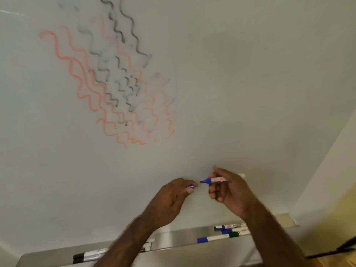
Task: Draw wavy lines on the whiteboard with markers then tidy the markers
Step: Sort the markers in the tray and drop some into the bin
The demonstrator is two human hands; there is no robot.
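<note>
1. Head view: I see the whiteboard (250, 83) filling nearly the whole frame, with red, black and faint blue wavy lines (107, 83) bunched toward 11 o'clock.
2. My right hand (229, 191), near 5 o'clock of centre, has its fingers curled round a blue marker (212, 180) — uncapped, its tip pointing toward 9 o'clock.
3. My left hand (173, 199), just beside the right one at its 9 o'clock, pinches the blue cap (190, 186) between its fingertips; the cap's mouth sits close to the marker's tip, not touching it.
4. Along the bottom runs the metal tray (173, 237). At 5 o'clock on it lie several markers (227, 232) with blue and green caps, close together.
5. At 7 o'clock on the tray lie two black-capped markers (88, 256), partly hidden by my left forearm.
</note>
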